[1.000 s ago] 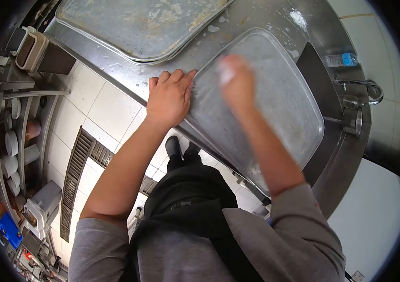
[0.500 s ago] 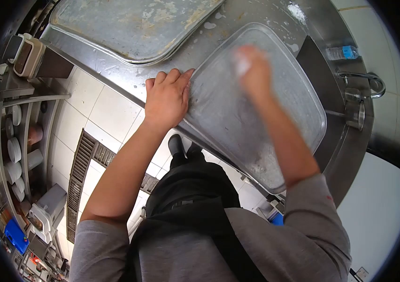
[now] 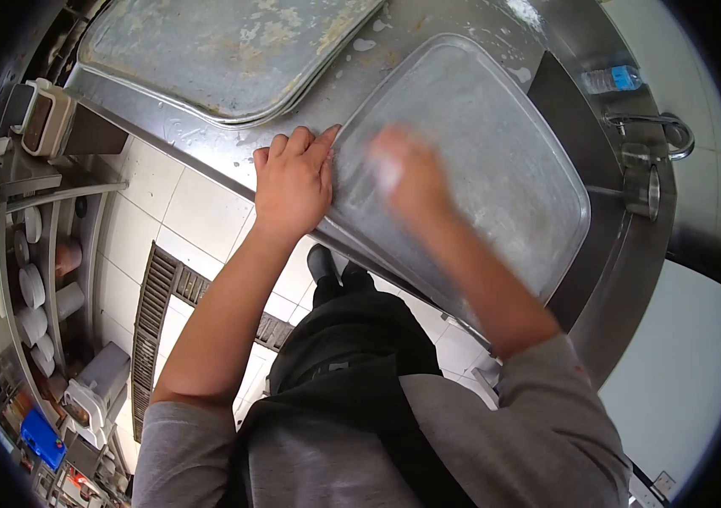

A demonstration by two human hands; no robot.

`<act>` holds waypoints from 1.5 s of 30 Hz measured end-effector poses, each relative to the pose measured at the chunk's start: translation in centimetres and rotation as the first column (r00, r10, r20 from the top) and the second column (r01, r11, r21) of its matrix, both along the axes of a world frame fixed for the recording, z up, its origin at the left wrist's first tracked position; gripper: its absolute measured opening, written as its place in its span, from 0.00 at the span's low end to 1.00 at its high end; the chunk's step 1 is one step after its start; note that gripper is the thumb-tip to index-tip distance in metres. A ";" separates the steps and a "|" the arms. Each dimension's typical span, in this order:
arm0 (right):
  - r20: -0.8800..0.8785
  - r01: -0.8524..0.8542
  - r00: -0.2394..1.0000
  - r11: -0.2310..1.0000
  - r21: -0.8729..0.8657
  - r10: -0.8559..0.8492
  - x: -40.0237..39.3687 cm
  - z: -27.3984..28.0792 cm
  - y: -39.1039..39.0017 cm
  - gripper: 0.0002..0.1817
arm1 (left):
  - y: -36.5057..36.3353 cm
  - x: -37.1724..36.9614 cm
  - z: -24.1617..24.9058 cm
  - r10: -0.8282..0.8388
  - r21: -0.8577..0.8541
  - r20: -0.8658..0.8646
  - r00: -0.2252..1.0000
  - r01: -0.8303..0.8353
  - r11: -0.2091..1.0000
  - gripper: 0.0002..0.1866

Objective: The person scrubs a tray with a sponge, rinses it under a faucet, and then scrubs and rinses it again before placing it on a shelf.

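A grey metal baking tray [image 3: 496, 152] lies slanted on the steel counter, one corner reaching past the front edge. My left hand [image 3: 293, 173] is at the tray's left rim, thumb along the rim and fingers bent, holding it. Over the left half of the tray, my right hand [image 3: 415, 173] is smeared by motion. Its fingers close on a small white thing [image 3: 388, 173], which looks like a wad or pad pressed to the tray's surface; the blur hides its exact kind.
A stack of stained baking trays [image 3: 217, 59] sits at the upper left of the counter [image 3: 208, 148]. On the right are a sink basin [image 3: 602, 229], a tap [image 3: 674, 135], a plastic bottle [image 3: 613, 80] and glass cups [image 3: 641, 190]. Shelves with white bowls [image 3: 32, 286] stand at left.
My right hand has swept left across the tray with the white thing, closer to my left hand. My left hand remains on the rim. The view has shifted slightly.
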State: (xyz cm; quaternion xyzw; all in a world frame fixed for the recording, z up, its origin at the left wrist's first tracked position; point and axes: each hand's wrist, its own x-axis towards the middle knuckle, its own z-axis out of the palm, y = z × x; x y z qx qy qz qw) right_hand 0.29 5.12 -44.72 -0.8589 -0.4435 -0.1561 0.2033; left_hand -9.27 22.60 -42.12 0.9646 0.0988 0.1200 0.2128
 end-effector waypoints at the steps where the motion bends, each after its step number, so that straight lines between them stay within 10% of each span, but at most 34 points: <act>1: 0.000 0.003 1.000 1.000 0.000 -0.003 -0.8 0.6 -0.3 0.14 | 0.1 0.1 0.0 -0.003 0.000 0.000 1.000 0.003 1.000 0.19; 3: -0.288 -0.187 0.945 0.979 -0.080 0.157 -1.5 2.2 -1.0 0.13 | 0.0 0.0 0.1 0.004 -0.018 -0.005 1.000 -0.004 1.000 0.20; 5: -0.442 0.205 0.868 0.974 -0.092 -0.225 7.1 1.3 -1.5 0.14 | 0.1 0.2 0.1 0.000 -0.012 -0.007 1.000 0.000 1.000 0.20; 8: -0.427 0.368 0.855 0.924 0.100 -0.294 11.5 0.6 -1.8 0.13 | -0.2 -0.2 0.4 -0.005 -0.003 -0.015 1.000 0.005 1.000 0.19; 11: -0.032 0.146 0.989 0.988 0.058 -0.144 0.4 1.4 -0.4 0.09 | 0.0 0.1 0.2 -0.014 0.019 0.005 1.000 0.014 1.000 0.19; 14: -0.215 -0.097 0.973 0.992 -0.076 0.079 2.4 1.6 -2.0 0.07 | 0.0 0.1 0.2 -0.021 0.030 0.007 1.000 0.021 0.999 0.19; 16: -0.356 0.362 0.880 0.930 0.070 -0.316 13.3 0.1 -3.7 0.11 | -0.2 0.0 0.4 -0.012 0.021 -0.007 1.000 0.012 1.000 0.19; 19: -0.525 0.373 0.782 0.927 -0.036 -0.335 6.9 2.2 -2.0 0.14 | -0.2 0.1 0.3 -0.008 0.041 -0.031 0.999 0.009 0.999 0.19; 24: -0.373 0.016 0.923 0.978 -0.210 -0.096 -0.8 0.3 -5.0 0.13 | -0.3 0.0 0.2 -0.021 0.035 -0.058 0.998 0.023 0.999 0.20; 28: -0.349 0.401 0.856 0.916 -0.015 -0.381 9.6 3.1 -6.7 0.13 | -0.3 0.0 0.0 -0.016 0.076 -0.039 0.999 0.019 0.997 0.20; 31: -0.459 0.149 0.855 0.962 -0.227 -0.241 -5.0 -0.3 -4.5 0.13 | -0.4 0.1 -0.1 -0.005 0.081 -0.057 0.998 0.010 0.997 0.20; 34: -0.554 0.114 0.793 0.955 -0.275 -0.254 -2.8 0.0 -6.8 0.13 | -0.3 0.1 -0.2 -0.020 0.064 -0.064 0.998 0.024 0.998 0.20; 38: -0.303 0.451 0.852 0.893 0.006 -0.428 7.3 3.3 -9.9 0.12 | -0.4 0.1 0.0 -0.004 0.087 -0.066 0.998 0.010 0.996 0.20; 40: -0.623 0.378 0.695 0.919 -0.108 -0.359 -0.4 2.7 -6.4 0.13 | -0.5 0.2 -0.2 -0.009 0.116 -0.074 0.997 0.017 0.993 0.20; 42: -0.461 -0.083 0.887 0.990 -0.110 0.023 -9.5 4.0 -4.6 0.13 | -0.7 0.2 0.0 -0.019 0.134 -0.107 0.994 0.034 0.990 0.24; 45: -0.447 0.028 0.893 0.997 -0.070 -0.057 -7.2 4.5 -7.5 0.13 | -1.0 -0.1 0.0 -0.029 0.170 -0.150 0.988 0.054 0.984 0.30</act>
